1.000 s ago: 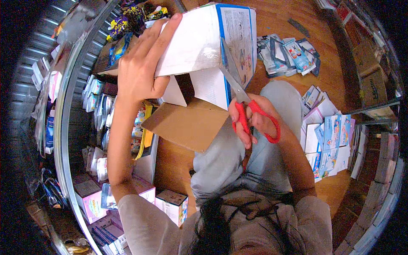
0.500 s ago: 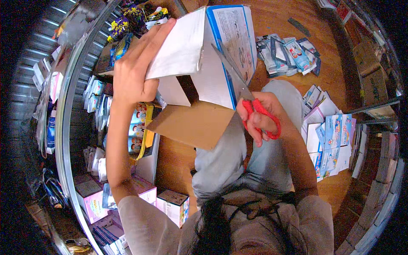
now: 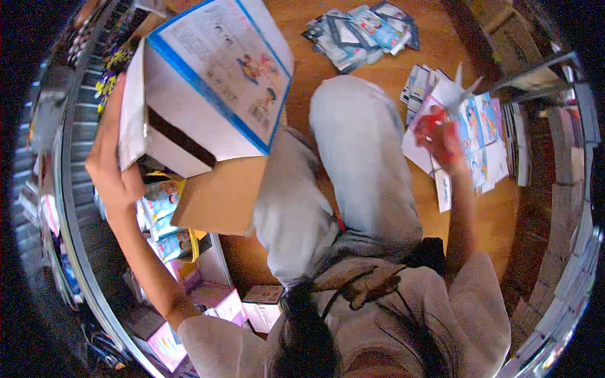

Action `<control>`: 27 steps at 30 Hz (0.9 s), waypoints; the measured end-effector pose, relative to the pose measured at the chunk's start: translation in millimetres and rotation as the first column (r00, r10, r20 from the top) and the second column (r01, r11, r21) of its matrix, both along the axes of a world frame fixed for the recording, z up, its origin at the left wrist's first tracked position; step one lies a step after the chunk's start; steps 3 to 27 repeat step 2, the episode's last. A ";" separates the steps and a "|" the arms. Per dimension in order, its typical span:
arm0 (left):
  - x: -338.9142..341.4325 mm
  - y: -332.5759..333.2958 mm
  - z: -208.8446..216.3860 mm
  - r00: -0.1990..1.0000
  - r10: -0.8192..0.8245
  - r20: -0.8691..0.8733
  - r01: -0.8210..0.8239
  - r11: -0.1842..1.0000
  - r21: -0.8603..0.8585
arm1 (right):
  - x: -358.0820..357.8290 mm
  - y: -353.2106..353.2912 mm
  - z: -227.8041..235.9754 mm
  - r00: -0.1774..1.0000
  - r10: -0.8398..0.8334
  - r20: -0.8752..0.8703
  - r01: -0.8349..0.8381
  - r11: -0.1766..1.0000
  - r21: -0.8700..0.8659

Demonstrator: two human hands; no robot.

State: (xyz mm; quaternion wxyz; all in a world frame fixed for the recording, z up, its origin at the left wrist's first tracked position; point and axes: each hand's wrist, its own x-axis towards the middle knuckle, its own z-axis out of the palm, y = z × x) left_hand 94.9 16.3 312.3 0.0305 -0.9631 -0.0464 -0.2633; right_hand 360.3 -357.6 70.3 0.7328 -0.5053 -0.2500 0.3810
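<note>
My left hand grips the edge of a cardboard box, white with blue borders and printed panels. The box is tilted above my left thigh, and one brown flap hangs from it. My right hand is off to the right, closed on a pair of scissors with red handles. Motion blurs them, but their blades point away from me and look parted. Beneath them on the floor lies a pile of flat printed card pieces, white, blue and purple.
Beyond my right knee, a heap of blue and grey packets lies on the wooden floor. A metal-framed shelf stands at my left, with packets in a yellow box. Stacked goods line the right side.
The scissors in my right hand have moved from beside the box to above the card pile at the right. My view has shifted, and the box has turned so its printed panel shows more.
</note>
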 end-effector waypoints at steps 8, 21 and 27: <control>5.7 -2.2 0.0 1.000 -0.003 -0.010 0.003 1.000 -0.017 | -7.9 -9.1 -55.6 0.942 -0.286 0.177 0.323 0.918 -0.232; 5.7 -2.2 0.0 1.000 -0.003 -0.010 0.003 1.000 -0.017 | -7.9 -9.1 -55.6 0.942 -0.286 0.177 0.323 0.918 -0.232; 5.7 -2.2 0.0 1.000 -0.003 -0.010 0.003 1.000 -0.017 | -7.9 -9.1 -55.6 0.942 -0.286 0.177 0.323 0.918 -0.232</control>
